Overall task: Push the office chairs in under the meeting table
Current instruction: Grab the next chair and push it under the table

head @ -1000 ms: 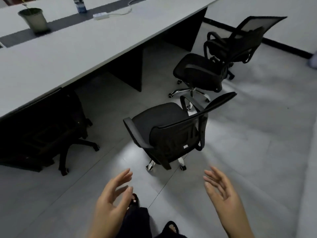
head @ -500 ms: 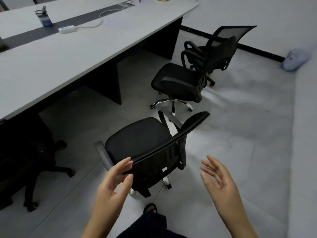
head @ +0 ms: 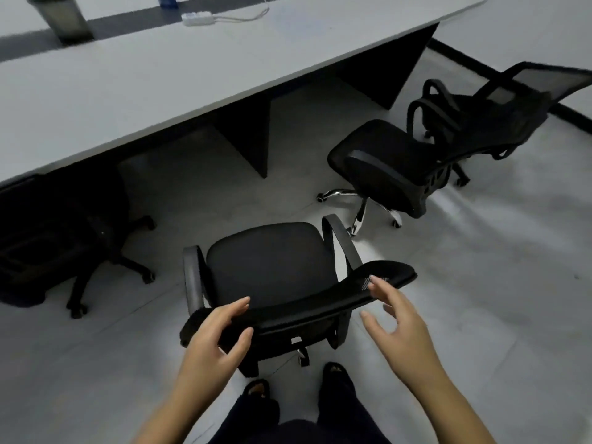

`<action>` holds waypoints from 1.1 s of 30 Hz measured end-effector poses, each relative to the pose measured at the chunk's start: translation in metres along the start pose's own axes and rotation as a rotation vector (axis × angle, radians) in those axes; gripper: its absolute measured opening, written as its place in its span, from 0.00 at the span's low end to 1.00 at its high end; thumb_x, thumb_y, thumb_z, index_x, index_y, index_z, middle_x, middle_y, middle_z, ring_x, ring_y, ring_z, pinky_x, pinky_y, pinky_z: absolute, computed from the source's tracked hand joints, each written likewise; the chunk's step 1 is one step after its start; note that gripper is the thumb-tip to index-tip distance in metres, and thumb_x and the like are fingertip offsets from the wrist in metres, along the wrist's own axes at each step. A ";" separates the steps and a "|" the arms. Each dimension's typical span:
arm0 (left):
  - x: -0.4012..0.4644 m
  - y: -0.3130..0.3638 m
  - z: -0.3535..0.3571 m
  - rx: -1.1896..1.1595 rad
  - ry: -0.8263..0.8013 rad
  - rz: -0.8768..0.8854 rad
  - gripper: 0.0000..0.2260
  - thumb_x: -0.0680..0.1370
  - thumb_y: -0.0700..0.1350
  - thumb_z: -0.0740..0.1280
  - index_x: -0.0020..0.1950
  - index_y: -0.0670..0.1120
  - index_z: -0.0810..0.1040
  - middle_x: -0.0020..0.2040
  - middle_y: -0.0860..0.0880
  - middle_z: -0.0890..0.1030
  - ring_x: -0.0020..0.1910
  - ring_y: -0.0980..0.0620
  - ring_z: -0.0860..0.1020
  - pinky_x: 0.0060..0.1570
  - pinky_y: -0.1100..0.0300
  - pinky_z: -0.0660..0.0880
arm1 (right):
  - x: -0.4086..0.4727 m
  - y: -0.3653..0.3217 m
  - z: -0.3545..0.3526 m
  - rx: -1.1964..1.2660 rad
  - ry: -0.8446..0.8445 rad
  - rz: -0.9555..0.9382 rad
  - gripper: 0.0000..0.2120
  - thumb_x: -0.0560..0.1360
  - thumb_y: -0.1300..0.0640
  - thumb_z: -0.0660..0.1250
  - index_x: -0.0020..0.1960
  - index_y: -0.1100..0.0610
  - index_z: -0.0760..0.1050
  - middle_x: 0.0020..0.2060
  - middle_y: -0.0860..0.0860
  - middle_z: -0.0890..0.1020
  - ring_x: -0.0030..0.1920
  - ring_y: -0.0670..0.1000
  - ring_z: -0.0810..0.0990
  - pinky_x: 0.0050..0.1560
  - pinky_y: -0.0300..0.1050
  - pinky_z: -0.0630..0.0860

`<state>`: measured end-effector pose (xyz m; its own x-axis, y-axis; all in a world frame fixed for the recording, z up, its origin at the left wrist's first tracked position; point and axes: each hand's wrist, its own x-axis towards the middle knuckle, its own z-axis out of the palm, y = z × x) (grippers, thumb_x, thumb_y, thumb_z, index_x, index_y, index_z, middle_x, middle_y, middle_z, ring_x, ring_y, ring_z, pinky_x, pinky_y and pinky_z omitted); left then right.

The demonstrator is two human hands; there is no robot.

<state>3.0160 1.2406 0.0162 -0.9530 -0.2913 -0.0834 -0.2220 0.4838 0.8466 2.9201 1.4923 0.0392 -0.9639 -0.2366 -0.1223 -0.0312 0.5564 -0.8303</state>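
The nearest black office chair [head: 272, 261] stands just in front of me, seat facing the grey meeting table [head: 192, 78], out from under its edge. My left hand [head: 217, 334] straddles the left end of its backrest top, index finger over the edge and thumb on the rear face, fingers still apart. My right hand [head: 400, 318] is spread, its fingertips at the right end of the backrest. A second black chair [head: 384, 165] and a third black chair [head: 512, 94] stand farther right, away from the table.
Another black chair [head: 64, 225] sits tucked under the table at the left. On the tabletop are a plant pot [head: 64, 17], a white power strip [head: 197, 18] and a bottle [head: 166, 0]. Dark table supports [head: 250, 136] stand beyond the near chair. My feet are right behind it.
I have stepped up to the near chair. Both hands have reached forward from open air to the top of its backrest, the left one now around its edge.
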 end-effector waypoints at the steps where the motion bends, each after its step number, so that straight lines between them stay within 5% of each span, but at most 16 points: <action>1: 0.003 0.000 0.008 0.092 -0.001 0.005 0.15 0.73 0.52 0.66 0.59 0.62 0.72 0.53 0.67 0.77 0.57 0.71 0.70 0.54 0.71 0.68 | 0.013 0.006 -0.006 -0.091 -0.094 -0.043 0.25 0.73 0.54 0.66 0.67 0.42 0.63 0.58 0.34 0.70 0.59 0.32 0.68 0.58 0.25 0.62; 5: 0.011 -0.006 0.032 0.569 0.044 0.102 0.21 0.73 0.64 0.55 0.53 0.55 0.80 0.48 0.59 0.83 0.48 0.60 0.79 0.51 0.64 0.68 | 0.060 0.040 -0.016 -0.581 -0.421 -0.304 0.27 0.73 0.46 0.65 0.69 0.46 0.62 0.59 0.37 0.69 0.63 0.40 0.67 0.71 0.43 0.55; 8: 0.013 -0.009 0.036 0.742 -0.010 0.096 0.25 0.71 0.70 0.52 0.52 0.56 0.80 0.47 0.60 0.83 0.46 0.59 0.81 0.52 0.64 0.66 | 0.088 0.059 -0.012 -0.757 -0.433 -0.543 0.22 0.60 0.49 0.76 0.53 0.45 0.77 0.46 0.39 0.82 0.46 0.44 0.81 0.50 0.42 0.75; 10: 0.018 -0.009 0.039 0.793 -0.019 0.092 0.20 0.69 0.66 0.59 0.51 0.57 0.81 0.46 0.60 0.84 0.45 0.59 0.82 0.49 0.63 0.73 | 0.104 0.065 -0.010 -0.780 -0.423 -0.573 0.22 0.52 0.52 0.80 0.44 0.43 0.80 0.38 0.38 0.84 0.36 0.43 0.81 0.32 0.38 0.77; 13: 0.029 -0.009 0.042 0.765 0.021 0.060 0.11 0.64 0.54 0.72 0.46 0.58 0.82 0.43 0.61 0.84 0.42 0.59 0.83 0.36 0.65 0.77 | 0.127 0.066 -0.010 -0.811 -0.420 -0.631 0.21 0.49 0.53 0.80 0.40 0.42 0.81 0.35 0.38 0.84 0.31 0.43 0.81 0.24 0.38 0.76; 16: 0.044 -0.006 0.050 0.772 0.066 0.002 0.17 0.57 0.49 0.80 0.43 0.58 0.83 0.41 0.62 0.84 0.39 0.60 0.83 0.32 0.68 0.75 | 0.155 0.063 -0.011 -0.848 -0.430 -0.679 0.19 0.50 0.53 0.79 0.39 0.41 0.80 0.33 0.38 0.84 0.30 0.42 0.81 0.24 0.38 0.74; 23: 0.117 -0.009 0.034 0.828 0.202 -0.019 0.13 0.59 0.48 0.80 0.41 0.57 0.83 0.36 0.59 0.84 0.35 0.56 0.82 0.27 0.65 0.74 | 0.245 0.032 0.009 -0.868 -0.370 -0.737 0.13 0.57 0.54 0.77 0.38 0.41 0.81 0.28 0.41 0.83 0.29 0.46 0.80 0.25 0.36 0.64; 27: 0.168 -0.024 0.005 0.849 0.233 -0.019 0.09 0.65 0.49 0.77 0.43 0.57 0.83 0.37 0.58 0.85 0.35 0.54 0.82 0.26 0.62 0.73 | 0.297 0.005 0.037 -0.875 -0.496 -0.746 0.09 0.73 0.48 0.64 0.53 0.42 0.78 0.44 0.43 0.84 0.45 0.48 0.81 0.37 0.41 0.70; 33: 0.239 -0.046 -0.031 0.861 0.253 0.022 0.07 0.66 0.51 0.75 0.43 0.56 0.82 0.37 0.58 0.84 0.35 0.55 0.82 0.26 0.63 0.72 | 0.367 -0.021 0.072 -0.923 -0.501 -0.731 0.10 0.75 0.47 0.61 0.55 0.41 0.76 0.46 0.43 0.84 0.46 0.47 0.80 0.38 0.41 0.70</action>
<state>2.8047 1.1226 -0.0267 -0.9077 -0.3981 0.1328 -0.3786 0.9133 0.1502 2.5862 1.3365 -0.0274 -0.4461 -0.8811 -0.1568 -0.8747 0.4664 -0.1321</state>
